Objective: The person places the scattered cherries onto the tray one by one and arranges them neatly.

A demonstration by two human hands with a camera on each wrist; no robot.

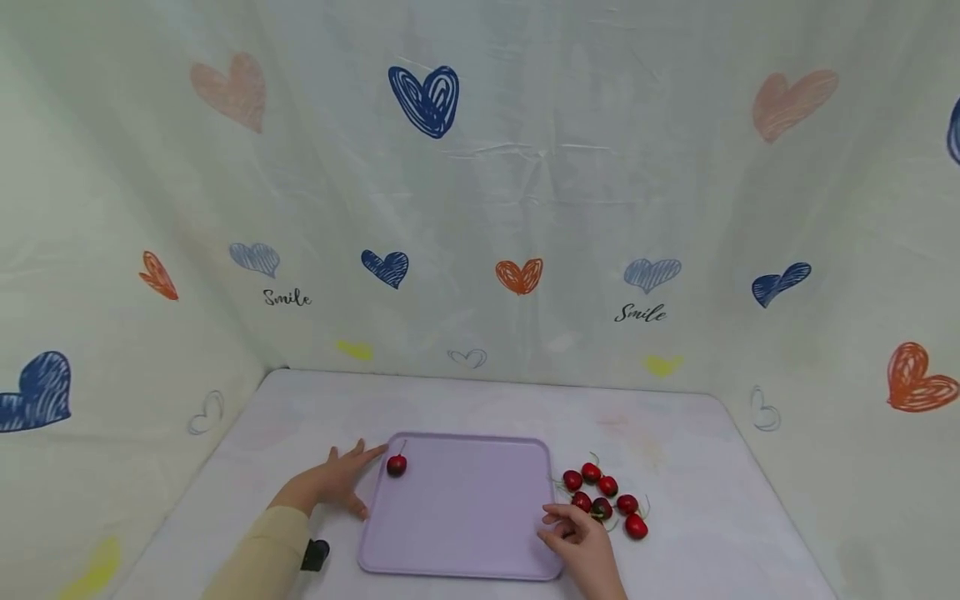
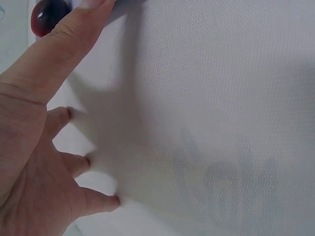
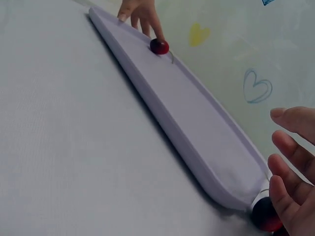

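Note:
A pale purple tray (image 1: 465,517) lies flat on the table, with one dark red cherry (image 1: 397,465) near its far left corner, stem upward. My left hand (image 1: 337,482) rests at the tray's left side, fingers spread, fingertips right at the rim. The right hand (image 1: 581,546) hovers over the tray's right edge, its fingers loosely bent and thumb apart, with nothing between them. Just beyond it, several stemmed cherries (image 1: 636,526) are gathered on the table, partly hidden behind the fingers. In the right wrist view, a cherry (image 3: 266,215) sits close by the fingertips.
A white cloth with printed hearts (image 1: 424,102) hangs behind and at both sides of the white table (image 1: 697,450). By the left forearm is a small black object (image 1: 315,554). The tray's raised rim (image 3: 147,93) runs all around it.

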